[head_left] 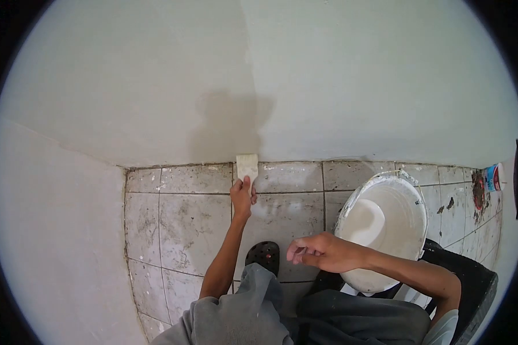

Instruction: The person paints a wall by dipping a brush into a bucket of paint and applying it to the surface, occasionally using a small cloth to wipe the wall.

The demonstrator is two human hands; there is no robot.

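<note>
My left hand is closed around the handle of a flat, cream-coloured paintbrush. The broad end of the brush meets the bottom of the wall, right where it joins the floor. My right hand hangs in the air left of the bucket, fingers loosely curled, with nothing visible in it. A large white bucket stands on the floor at my right, its rim smeared with paint. White paint shows inside it.
Grimy, paint-spotted tiles cover the floor. A second wall closes the left side. A black object sits beside the bucket. At the far right is a small labelled tub. A dark clog is on my foot.
</note>
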